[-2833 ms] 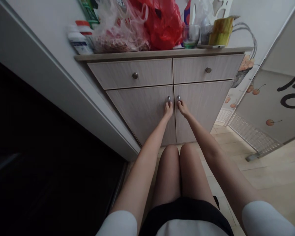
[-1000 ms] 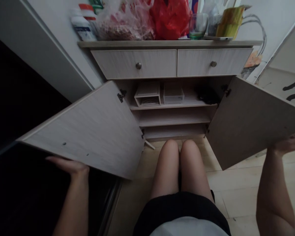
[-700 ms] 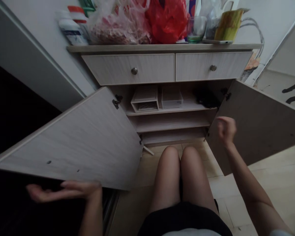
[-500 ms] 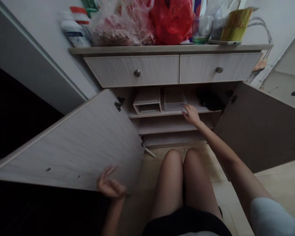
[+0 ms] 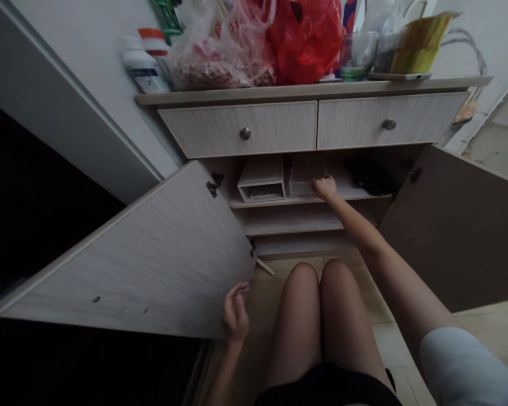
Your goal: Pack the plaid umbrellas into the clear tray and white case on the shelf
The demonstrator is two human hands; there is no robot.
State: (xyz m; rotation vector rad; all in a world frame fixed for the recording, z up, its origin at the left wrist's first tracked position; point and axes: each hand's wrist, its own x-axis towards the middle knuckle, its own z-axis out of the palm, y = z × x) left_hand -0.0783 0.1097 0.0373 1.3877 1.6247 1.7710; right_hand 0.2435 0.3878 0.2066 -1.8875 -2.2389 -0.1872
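My right hand (image 5: 325,187) reaches into the open cabinet. Its fingers are curled at the front right corner of a clear plastic box (image 5: 302,186), which sits on the upper shelf. Left of that box stands a white open-fronted box (image 5: 261,192) with something flat inside. My left hand (image 5: 236,316) hangs in the air beside the left cabinet door (image 5: 152,265). Its fingers are loosely bent and apart from the thumb, with nothing visible in them.
The right door (image 5: 461,231) also stands open. A dark soft item (image 5: 375,176) lies at the shelf's right end. Above two drawers, the cabinet top holds a red plastic bag (image 5: 307,45), a clear bag (image 5: 220,56), a glass (image 5: 358,53) and white bottles (image 5: 144,70). My knees are close below.
My right hand has closed its fingers at the clear box's corner. My left hand has moved right and up, towards my knees. The view has shifted slightly.
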